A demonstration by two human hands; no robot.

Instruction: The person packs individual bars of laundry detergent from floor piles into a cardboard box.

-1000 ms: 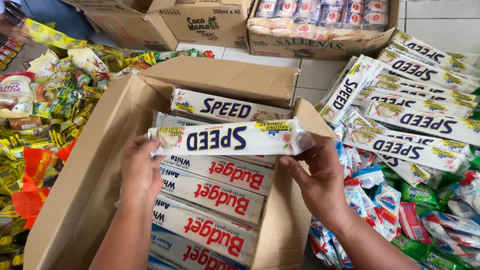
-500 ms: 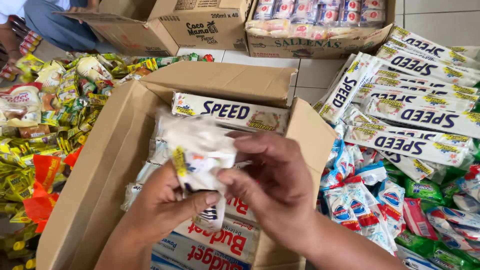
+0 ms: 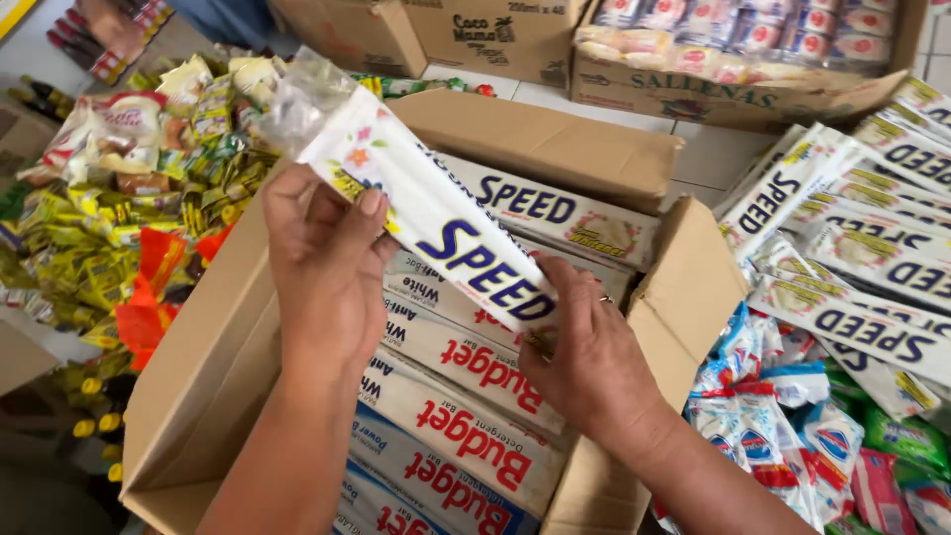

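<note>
A long white wrapped bar is held slantwise above an open cardboard box, its far end raised to the left and its near end dipping to the right. The wrapper is a glossy white plastic with large dark blue lettering along its length, small flower and yellow motifs near the far end, and a crinkled clear tail of film beyond that end. The left hand is closed around the far half of the bar, thumb laid across the printed face. The right hand is clamped on the near end, fingers curled under it, just above the packed rows.

Inside the box, more white bars with red and blue lettering are stacked side by side. A heap of similar white bars is piled to the right of the box, with small blue and green sachets nearer. Yellow snack packets are spread on the left.
</note>
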